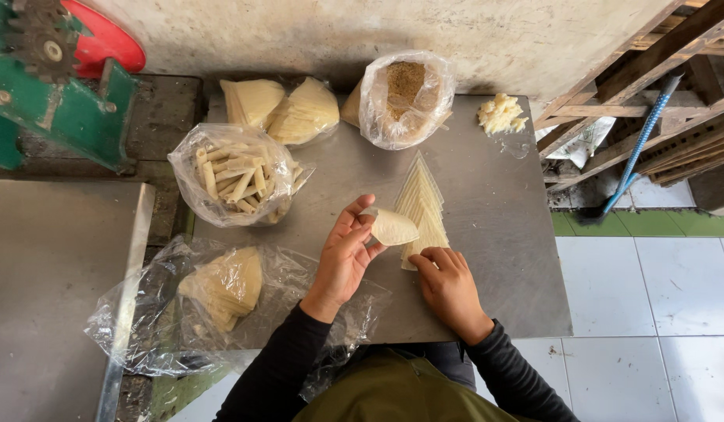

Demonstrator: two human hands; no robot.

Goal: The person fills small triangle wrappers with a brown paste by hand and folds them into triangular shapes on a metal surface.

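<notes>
A single head-worn camera looks steeply down, close above the metal surface [495,234]; floor tiles fill the lower right of the frame.

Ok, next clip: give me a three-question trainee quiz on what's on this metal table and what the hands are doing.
1. True or false: the left hand holds a single pale wrapper sheet.
2. Multiple choice: the right hand rests on A) the bag of rolled sticks, B) the fanned stack of triangular wrappers, C) the bag of brown filling.
3. Fill in: the small pale crumbly heap lies near the table's far ____ corner.

Key: 1 true; 2 B; 3 right.
</notes>
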